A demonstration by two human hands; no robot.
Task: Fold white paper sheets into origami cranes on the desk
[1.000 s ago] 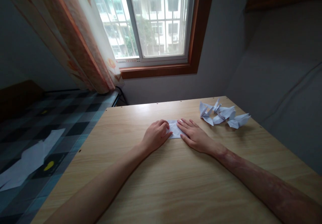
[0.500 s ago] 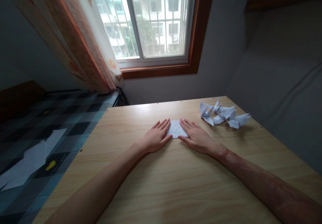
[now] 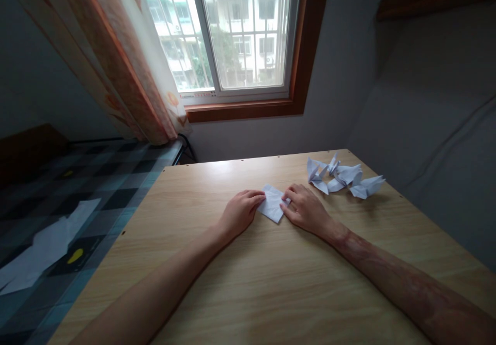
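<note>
A small folded sheet of white paper (image 3: 272, 205) lies on the wooden table (image 3: 248, 278), turned at an angle with one corner towards me. My left hand (image 3: 242, 208) pinches its left corner between thumb and fingers. At the opposite side, my right hand (image 3: 305, 208) has its bent fingers and thumb closed on the right corner. Creases show across the paper's surface. Both wrists rest low over the tabletop.
Several folded paper cranes (image 3: 343, 177) sit together at the table's back right. To the left, a checked bed cover (image 3: 120, 200) carries loose white paper pieces (image 3: 50, 247). Behind the table are a window (image 3: 248, 35) and a curtain (image 3: 127, 76).
The paper has rotated from lying square to lying cornerwise. Both hands went from flat with fingers stretched on it to pinching its side corners.
</note>
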